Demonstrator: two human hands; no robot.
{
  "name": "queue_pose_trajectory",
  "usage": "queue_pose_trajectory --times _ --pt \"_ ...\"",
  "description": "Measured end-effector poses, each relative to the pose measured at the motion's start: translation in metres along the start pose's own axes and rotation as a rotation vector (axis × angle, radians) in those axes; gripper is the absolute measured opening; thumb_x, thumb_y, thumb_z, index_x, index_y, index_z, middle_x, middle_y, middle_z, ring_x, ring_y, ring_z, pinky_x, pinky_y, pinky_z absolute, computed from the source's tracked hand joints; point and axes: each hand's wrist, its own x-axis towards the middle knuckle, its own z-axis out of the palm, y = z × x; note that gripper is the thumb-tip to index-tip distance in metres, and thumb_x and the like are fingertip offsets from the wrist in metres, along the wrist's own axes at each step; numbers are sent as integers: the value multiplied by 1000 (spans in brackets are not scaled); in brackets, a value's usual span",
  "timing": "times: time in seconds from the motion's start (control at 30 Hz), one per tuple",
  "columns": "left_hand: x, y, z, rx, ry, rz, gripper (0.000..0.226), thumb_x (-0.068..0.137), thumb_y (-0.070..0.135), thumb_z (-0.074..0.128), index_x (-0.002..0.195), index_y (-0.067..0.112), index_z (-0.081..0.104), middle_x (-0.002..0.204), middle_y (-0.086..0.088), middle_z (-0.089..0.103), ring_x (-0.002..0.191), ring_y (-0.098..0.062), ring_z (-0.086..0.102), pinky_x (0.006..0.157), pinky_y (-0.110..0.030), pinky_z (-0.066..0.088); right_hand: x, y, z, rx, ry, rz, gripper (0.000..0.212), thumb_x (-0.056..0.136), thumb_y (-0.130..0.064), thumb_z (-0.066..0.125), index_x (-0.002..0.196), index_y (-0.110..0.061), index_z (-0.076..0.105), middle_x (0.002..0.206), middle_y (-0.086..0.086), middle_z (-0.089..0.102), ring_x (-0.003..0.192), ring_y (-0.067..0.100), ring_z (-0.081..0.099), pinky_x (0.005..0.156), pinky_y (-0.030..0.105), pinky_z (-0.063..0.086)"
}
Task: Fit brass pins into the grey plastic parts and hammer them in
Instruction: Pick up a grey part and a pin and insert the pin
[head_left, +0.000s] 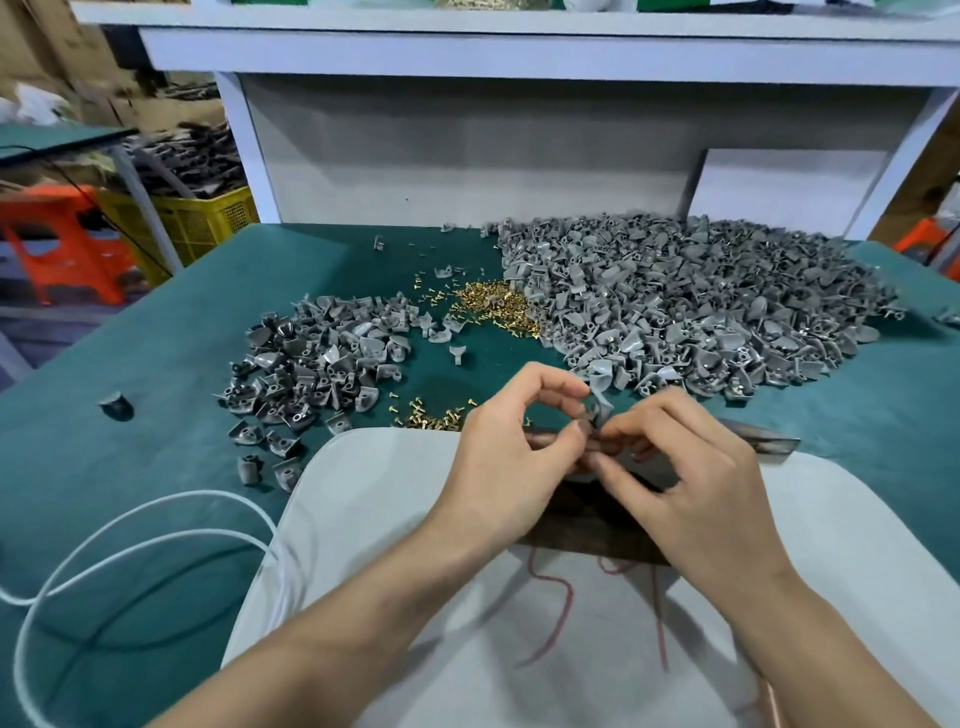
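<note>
While my left hand and right hand both pinch a small grey plastic part above the dark flat block, I seem mid-fitting, so setting it down for hammering comes next.

The tabletop carries a big heap of parts at the back right and a small heap at the left. Between them lies a pile of pins, touching the big heap's left edge. More pins lie just behind the pad, which fills the front centre. A block rests on the pad's back edge. Above it, the left hand and right hand meet, both pinching one part between them. A cable loops left of the pad. A stray part lies far left. A shelf stands behind the tabletop, and a crate sits behind its left corner.
</note>
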Motion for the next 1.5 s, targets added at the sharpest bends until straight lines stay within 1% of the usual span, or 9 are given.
queue_pose_trajectory --times 0.23,0.37,0.5,0.73,0.83,1.0,1.17,1.3,1.5 --pt "-1 1 0 -21 -30 12 31 88 -1 59 101 27 52 93 4 57 51 -4 53 58 -26 49 1 -2 2 118 28 47 8 72 -11 70 79 -7 70 79 0 56 75 -3 52 72 2 37" --pt "-3 7 1 -90 -66 -7 30 89 -1 58 102 25 52 92 4 55 54 -3 52 57 -20 49 2 -1 -2 270 12 102 13 72 -9 76 78 -18 70 79 -6 56 74 0 56 69 6 40" --pt "-4 12 4 -284 -127 -93 25 91 -6 53 104 16 50 95 -4 50 71 -9 62 71 -31 59 3 2 -6 462 -17 197 16 71 -9 76 74 -24 69 74 -5 54 68 5 52 66 11 40" --pt "-4 15 4 -475 -116 -219 23 90 -7 53 104 11 53 92 -9 51 67 -12 64 69 -34 59 4 0 -5 446 -34 224 23 73 0 76 70 -21 67 71 3 52 65 6 49 65 12 38" --pt "-2 15 0 -343 -44 -193 23 90 -6 53 100 14 57 88 -5 54 67 -7 67 66 -28 58 5 -2 -6 422 29 250 19 74 -9 72 70 -25 63 74 -4 52 67 7 50 66 15 39" --pt "-1 11 -4 250 17 50 27 86 -3 58 96 19 71 89 1 57 82 -12 65 84 -33 53 5 -2 -8 403 67 231 10 77 -12 64 73 -21 60 81 -12 51 75 5 54 71 21 45" --pt "-1 12 -4 145 -57 79 29 86 -1 62 105 21 67 84 5 59 77 -15 63 86 -40 52 5 2 -5 419 24 250 18 81 -8 64 75 -24 59 81 -8 56 78 9 58 75 25 47" --pt "0 12 -4 14 -73 56 30 85 -1 65 104 22 65 86 4 66 82 -6 64 86 -21 49 3 4 -3 496 -14 317 21 81 -3 67 74 -22 61 79 -3 60 72 22 64 73 45 54" --pt "0 12 -5 -123 -121 17 27 79 -6 70 95 15 68 91 2 72 82 -5 65 80 -16 50 3 6 -4 601 22 375 23 80 2 68 74 -19 64 75 1 65 64 11 68 66 21 55"
